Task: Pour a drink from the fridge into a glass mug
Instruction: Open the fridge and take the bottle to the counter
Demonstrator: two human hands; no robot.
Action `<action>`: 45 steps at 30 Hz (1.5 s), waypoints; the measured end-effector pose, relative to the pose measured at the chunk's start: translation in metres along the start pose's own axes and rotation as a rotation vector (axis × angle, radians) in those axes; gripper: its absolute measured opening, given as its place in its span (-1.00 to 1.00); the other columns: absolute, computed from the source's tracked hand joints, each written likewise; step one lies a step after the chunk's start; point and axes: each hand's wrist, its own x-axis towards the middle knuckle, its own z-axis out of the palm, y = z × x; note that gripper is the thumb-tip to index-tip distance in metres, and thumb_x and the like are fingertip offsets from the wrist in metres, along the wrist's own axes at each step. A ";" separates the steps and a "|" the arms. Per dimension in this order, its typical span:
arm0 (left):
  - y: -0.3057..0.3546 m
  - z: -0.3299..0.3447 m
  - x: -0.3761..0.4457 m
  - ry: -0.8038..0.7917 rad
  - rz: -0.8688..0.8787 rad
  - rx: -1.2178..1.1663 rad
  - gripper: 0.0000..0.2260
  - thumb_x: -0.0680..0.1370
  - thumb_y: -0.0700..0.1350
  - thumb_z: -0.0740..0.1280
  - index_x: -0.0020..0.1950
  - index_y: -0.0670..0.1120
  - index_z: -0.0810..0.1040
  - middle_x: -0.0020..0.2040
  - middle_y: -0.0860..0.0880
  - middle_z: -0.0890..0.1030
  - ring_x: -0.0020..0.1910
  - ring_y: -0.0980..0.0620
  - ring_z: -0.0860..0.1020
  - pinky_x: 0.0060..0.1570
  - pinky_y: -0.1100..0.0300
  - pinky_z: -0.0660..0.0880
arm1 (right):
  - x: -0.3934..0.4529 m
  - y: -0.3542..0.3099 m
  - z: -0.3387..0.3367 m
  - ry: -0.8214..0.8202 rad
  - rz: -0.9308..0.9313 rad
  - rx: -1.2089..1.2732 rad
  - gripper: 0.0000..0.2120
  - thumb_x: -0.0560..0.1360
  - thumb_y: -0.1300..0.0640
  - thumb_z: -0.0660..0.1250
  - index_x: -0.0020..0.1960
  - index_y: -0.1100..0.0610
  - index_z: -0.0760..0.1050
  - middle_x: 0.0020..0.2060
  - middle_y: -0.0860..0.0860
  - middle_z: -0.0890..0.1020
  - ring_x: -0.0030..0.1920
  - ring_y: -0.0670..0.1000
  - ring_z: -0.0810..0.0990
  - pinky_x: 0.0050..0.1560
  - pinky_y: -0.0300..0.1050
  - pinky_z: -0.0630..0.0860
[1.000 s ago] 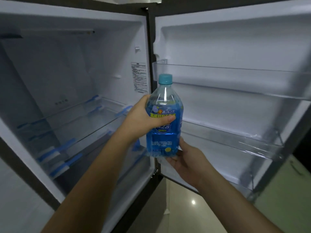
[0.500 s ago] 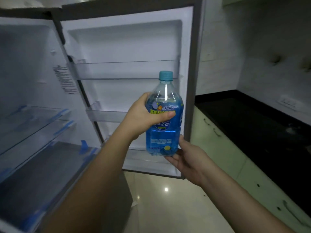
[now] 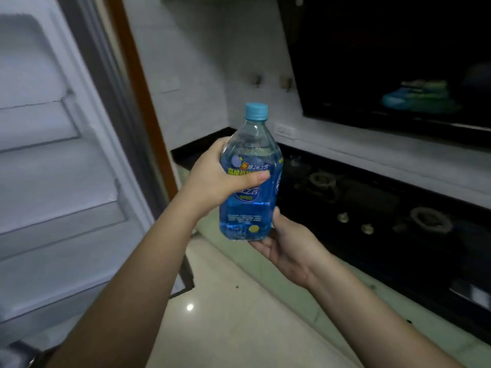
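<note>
Bottle: a clear plastic drink bottle (image 3: 248, 179) with blue liquid sits upright in mid-air at the centre of the view, light-blue screw cap (image 3: 256, 111) on top and closed, blue and yellow label facing us.
Left hand: the left hand (image 3: 212, 181) has a firm grip on the bottle's upper body from the left side; the thumb lies across the label in front and the fingers wrap out of sight behind.
Right hand: the right hand (image 3: 287, 245) cups the bottle's base from below and to the right, palm up, thumb against the lower right side, fingers curled under the bottom.
Liquid: blue fills the bottle up to the shoulder; the neck looks clear.
Fridge door: the open fridge door (image 3: 53, 155) fills the left side, white inside, its clear shelves blurred.
Tabletop: a dark tabletop (image 3: 186, 152) runs along the right, well behind and below the bottle, over pale green cabinet fronts.
Hob: a black gas hob (image 3: 372, 208) with two burner rings and small knobs lies on the right.
Floor: glossy pale tile floor (image 3: 225, 314) lies below the arms, with one bright light spot.
</note>
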 end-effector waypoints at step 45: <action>0.102 0.679 0.034 -1.103 0.081 -0.346 -0.22 0.15 0.10 0.65 0.30 0.04 0.43 0.13 0.04 0.67 0.13 0.05 0.64 0.17 -0.02 0.57 | -0.281 -0.188 -0.497 0.786 -0.537 0.208 -0.62 0.69 0.02 0.01 0.33 0.19 0.44 0.18 0.12 0.64 0.21 0.08 0.61 0.27 0.01 0.49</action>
